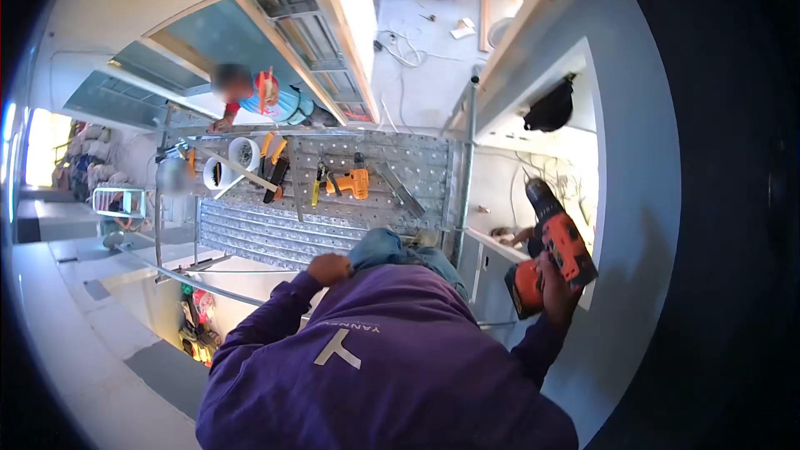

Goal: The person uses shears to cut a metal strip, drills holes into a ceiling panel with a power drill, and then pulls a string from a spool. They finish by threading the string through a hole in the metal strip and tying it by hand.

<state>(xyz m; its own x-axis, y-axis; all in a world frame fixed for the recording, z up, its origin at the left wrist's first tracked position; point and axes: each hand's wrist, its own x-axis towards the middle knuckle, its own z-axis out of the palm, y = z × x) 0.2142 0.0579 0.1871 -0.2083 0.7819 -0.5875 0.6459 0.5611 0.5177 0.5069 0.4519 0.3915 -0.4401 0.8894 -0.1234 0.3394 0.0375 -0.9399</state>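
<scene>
My right hand (557,290) is closed around the grip of a red-orange cordless drill (560,243), held up at the right beside a white wall (633,200); its black chuck points up and away. My left hand (329,269) is curled into a fist with nothing visible in it, resting by my jeans-clad knee (385,248). My purple sleeves and shirt (383,367) fill the lower middle. Just beyond my knee lies a perforated metal scaffold deck (417,168).
On the deck lie a second orange drill (355,183), a white tape roll (244,152), orange-handled pliers (273,168) and a metal strip (400,189). Another person in a light blue shirt (279,104) is at the deck's far edge. A scaffold pole (468,158) stands at right.
</scene>
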